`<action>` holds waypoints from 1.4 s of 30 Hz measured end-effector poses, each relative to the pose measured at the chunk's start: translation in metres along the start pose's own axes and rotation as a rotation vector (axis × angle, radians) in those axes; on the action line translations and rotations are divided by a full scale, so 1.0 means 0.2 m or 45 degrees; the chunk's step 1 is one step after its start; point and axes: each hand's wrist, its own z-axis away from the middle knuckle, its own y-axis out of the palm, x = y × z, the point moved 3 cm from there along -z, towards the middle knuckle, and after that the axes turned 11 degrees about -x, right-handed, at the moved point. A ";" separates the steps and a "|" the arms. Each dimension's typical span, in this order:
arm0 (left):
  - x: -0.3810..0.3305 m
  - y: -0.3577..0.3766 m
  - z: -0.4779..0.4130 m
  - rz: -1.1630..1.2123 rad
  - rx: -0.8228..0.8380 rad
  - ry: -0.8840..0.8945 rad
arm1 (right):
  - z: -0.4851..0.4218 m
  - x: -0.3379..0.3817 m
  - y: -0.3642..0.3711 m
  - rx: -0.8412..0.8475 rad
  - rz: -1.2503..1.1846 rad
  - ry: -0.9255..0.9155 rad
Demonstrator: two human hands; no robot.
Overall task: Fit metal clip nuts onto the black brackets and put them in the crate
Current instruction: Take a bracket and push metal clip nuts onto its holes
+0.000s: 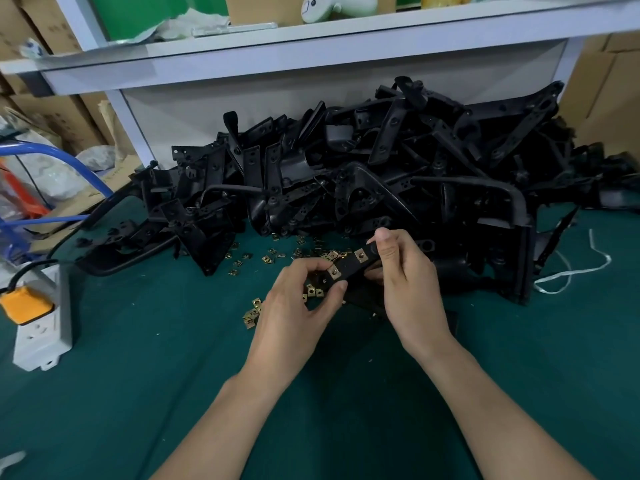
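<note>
Green matting [138, 341] carries piled black brackets [381, 174] below a grey shelf [277, 53].

Head-worn view, angled down, close above table [173, 341]

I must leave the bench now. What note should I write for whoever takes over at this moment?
Left hand: pinches a brass-coloured metal clip nut on the flat black bracket.
Right hand: grips that bracket's far end.
Done: a second clip nut sits on it.
To do: this bracket, the pile of black brackets behind; loose clip nuts lie on the green mat; crate not in view.
</note>
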 end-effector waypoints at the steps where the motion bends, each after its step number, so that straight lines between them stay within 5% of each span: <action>1: 0.00 0.00 0.00 -0.017 0.002 0.009 | 0.00 0.00 0.00 -0.005 -0.008 -0.011; 18: 0.00 -0.05 -0.02 -0.086 -0.021 0.223 | 0.03 0.01 0.02 0.098 0.062 -0.051; 42: -0.06 -0.04 0.01 0.026 -0.083 0.146 | 0.05 0.07 0.03 -0.075 -0.049 -0.098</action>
